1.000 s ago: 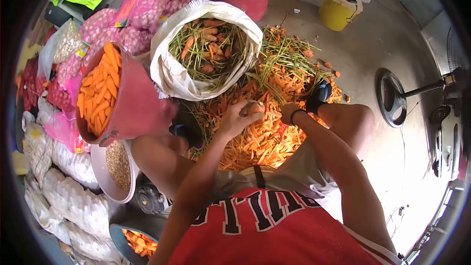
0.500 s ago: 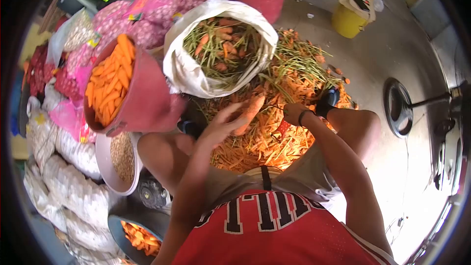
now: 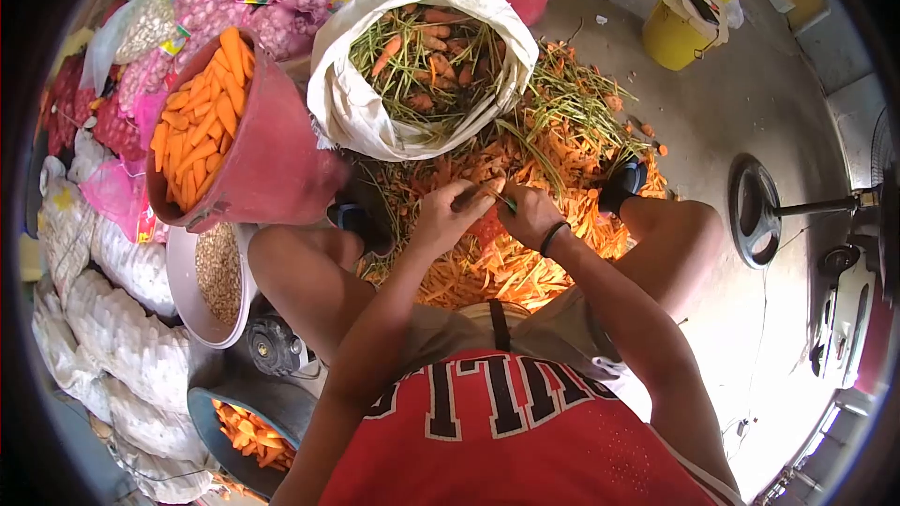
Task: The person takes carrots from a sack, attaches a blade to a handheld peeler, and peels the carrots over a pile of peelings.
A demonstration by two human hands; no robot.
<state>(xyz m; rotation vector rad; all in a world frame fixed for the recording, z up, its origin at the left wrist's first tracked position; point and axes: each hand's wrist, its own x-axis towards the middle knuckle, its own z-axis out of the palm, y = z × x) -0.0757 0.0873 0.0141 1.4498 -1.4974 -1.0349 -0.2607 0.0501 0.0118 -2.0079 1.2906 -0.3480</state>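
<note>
My left hand (image 3: 448, 215) is closed around a carrot (image 3: 491, 187), of which only a small end shows between the fingers. Against it, my right hand (image 3: 532, 214) is closed on a small tool, apparently a peeler, with a thin dark-green part (image 3: 507, 202) showing near the carrot. The fingers hide the rest of the tool. A reddish shape just below the hands is too unclear to name. Under both hands lies a heap of orange peelings (image 3: 506, 272). Beyond them stands a white sack (image 3: 328, 98) of unpeeled carrots and green stalks.
A red bucket (image 3: 281, 155) of peeled carrots leans at the left, near a bowl (image 3: 178, 290) of pale kernels. Carrot pieces fill a dark bucket (image 3: 202, 403). Pink mesh bags (image 3: 202, 9) stand behind. To the right are a yellow bucket (image 3: 670, 37) and a fan base (image 3: 755, 211).
My hands have come together, and the carrot has turned so that mostly one end shows. The red part that hung below my right hand no longer shows clearly. The view has shifted slightly.
</note>
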